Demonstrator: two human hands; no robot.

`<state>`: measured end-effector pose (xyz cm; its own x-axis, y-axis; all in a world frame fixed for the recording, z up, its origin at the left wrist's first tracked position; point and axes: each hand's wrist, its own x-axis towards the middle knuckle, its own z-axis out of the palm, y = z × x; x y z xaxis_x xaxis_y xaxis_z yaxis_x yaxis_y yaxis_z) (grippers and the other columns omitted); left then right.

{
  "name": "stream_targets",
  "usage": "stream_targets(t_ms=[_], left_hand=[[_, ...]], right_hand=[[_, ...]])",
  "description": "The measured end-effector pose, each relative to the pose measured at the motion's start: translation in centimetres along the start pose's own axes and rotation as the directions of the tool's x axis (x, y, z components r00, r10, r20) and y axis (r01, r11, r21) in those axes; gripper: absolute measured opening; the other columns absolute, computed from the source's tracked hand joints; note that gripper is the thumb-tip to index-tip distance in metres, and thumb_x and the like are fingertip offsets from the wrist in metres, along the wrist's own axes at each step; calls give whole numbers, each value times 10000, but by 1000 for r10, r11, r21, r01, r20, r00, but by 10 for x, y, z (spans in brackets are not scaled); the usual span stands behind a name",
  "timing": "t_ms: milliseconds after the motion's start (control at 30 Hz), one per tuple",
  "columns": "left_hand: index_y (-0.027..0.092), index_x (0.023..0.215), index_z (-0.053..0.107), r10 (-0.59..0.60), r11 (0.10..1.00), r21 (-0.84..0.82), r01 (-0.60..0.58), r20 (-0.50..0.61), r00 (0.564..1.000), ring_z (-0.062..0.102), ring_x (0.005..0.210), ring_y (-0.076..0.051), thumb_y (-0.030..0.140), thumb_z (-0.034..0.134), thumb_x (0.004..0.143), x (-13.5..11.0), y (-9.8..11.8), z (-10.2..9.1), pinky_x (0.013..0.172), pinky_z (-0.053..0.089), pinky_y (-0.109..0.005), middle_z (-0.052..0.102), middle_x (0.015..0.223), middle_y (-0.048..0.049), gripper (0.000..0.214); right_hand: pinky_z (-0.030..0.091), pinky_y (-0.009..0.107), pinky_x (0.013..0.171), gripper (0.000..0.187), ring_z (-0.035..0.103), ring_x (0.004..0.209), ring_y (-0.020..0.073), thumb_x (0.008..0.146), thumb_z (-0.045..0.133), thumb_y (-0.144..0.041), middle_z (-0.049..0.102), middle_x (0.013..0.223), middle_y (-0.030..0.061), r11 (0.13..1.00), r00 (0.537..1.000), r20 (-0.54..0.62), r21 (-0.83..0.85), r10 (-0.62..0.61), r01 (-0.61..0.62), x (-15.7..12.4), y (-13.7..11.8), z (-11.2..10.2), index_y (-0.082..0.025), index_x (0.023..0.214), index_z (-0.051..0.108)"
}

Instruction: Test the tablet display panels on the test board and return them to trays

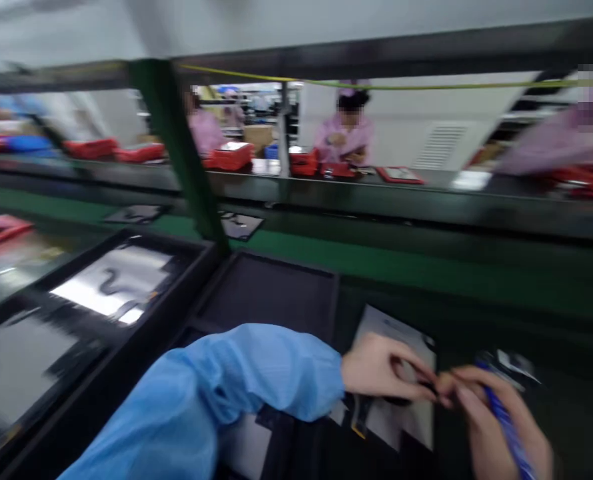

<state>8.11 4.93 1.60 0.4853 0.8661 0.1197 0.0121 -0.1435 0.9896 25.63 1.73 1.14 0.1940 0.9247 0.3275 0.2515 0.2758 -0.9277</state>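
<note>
Nearest the camera is a wrinkled light-blue cloth sleeve (256,370), bent at the elbow and ending at the wrist of the left hand (379,367). The left thumb and forefinger curve into a loop, their tips almost together; blur hides whether they pinch anything. They meet the right hand (499,417), whose thumb and forefinger tips also come together, while a slim, glossy blue-violet pen-shaped tool (504,420) is gripped slantwise within that hand.

Under the left hand lies a thin, flat silver-grey panel with dark edges (421,427), smooth and mirror-like. At eight o'clock from the fingertips, a dark ribbon strip with a gold-coloured end (360,427) shows beside it. At two to three o'clock, just beyond the right hand, sits a small shiny piece (516,367), too blurred to identify.

Farther out, toward ten o'clock, is a shallow rectangular black tray (271,293); past it, a thick-walled black tray (191,270) bears a bright reflective panel with a curled dark ribbon (111,283). At eleven o'clock, beyond a dark green ledge (426,260), a person in pink (346,137) works near red trays (229,157).
</note>
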Motion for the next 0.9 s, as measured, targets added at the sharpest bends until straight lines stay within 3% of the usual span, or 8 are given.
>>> stream_targets(t_ms=[133, 267, 333, 433, 567, 667, 800, 900], left_hand=[[122, 891, 785, -60, 997, 50, 63, -74, 995, 476, 552, -87, 274, 751, 697, -7, 10, 3, 536, 402, -225, 736, 871, -76, 249], [117, 875, 769, -123, 990, 52, 129, -101, 987, 514, 558, -106, 310, 762, 684, -8, 12, -2, 548, 429, -238, 729, 798, -75, 271], [122, 854, 765, -136, 987, 66, 143, -109, 985, 540, 571, -118, 321, 783, 670, -10, 10, -4, 559, 449, -241, 719, 746, -66, 272], [126, 845, 745, -187, 979, 60, 193, -95, 978, 559, 522, -128, 342, 803, 654, -14, 11, -6, 501, 449, -242, 686, 652, -41, 294], [124, 887, 721, -259, 960, 95, 263, -56, 964, 533, 418, -132, 390, 810, 653, -17, 16, -4, 397, 399, -241, 656, 576, -17, 365], [137, 875, 741, -199, 945, 257, 201, -34, 979, 603, 537, -144, 377, 804, 674, -15, 19, 5, 501, 467, -241, 698, 658, -35, 319], [169, 865, 750, -107, 886, 462, 52, 95, 990, 643, 689, -150, 348, 732, 769, -15, 20, 22, 665, 530, -270, 739, 864, -52, 204], [185, 864, 745, -64, 839, 541, -49, 187, 980, 628, 679, -140, 335, 694, 812, -15, 17, 35, 672, 527, -275, 731, 887, -39, 167]], right_hand=[[620, 288, 668, 148, 722, 726, 172, 901, 585, -343, 751, 916, 61, 973, 997, 2, -217, -83, 81, -28, -20, -23, -232, 989, 628], [624, 351, 823, 193, 735, 895, 197, 920, 526, -197, 746, 1013, 52, 776, 963, 252, -588, -92, 228, -69, -18, -36, -245, 1076, 628], [590, 420, 949, 241, 720, 995, 213, 910, 507, -144, 730, 1117, 59, 697, 915, 382, -623, -126, 356, -91, -10, -34, -238, 1103, 617], [539, 447, 1044, 279, 696, 1083, 214, 903, 493, -108, 712, 1192, 70, 644, 891, 411, -632, -194, 431, -115, -1, -22, -220, 1129, 613], [530, 400, 1062, 290, 638, 1199, 221, 917, 504, -120, 674, 1281, 96, 636, 916, 363, -670, -170, 383, -135, -6, -4, -194, 1163, 639], [498, 379, 1093, 270, 621, 1219, 207, 929, 512, -152, 678, 1278, 79, 696, 945, 314, -659, -92, 287, -137, -16, -10, -200, 1154, 652], [509, 363, 1059, 226, 621, 1205, 185, 938, 533, -213, 692, 1243, 34, 762, 993, 120, -642, -10, 86, -117, -12, -57, -245, 1142, 625], [415, 481, 1139, 273, 520, 1333, 234, 931, 560, -274, 639, 1334, 53, 725, 996, 81, -688, 32, 33, -99, 7, -93, -240, 1202, 572]])
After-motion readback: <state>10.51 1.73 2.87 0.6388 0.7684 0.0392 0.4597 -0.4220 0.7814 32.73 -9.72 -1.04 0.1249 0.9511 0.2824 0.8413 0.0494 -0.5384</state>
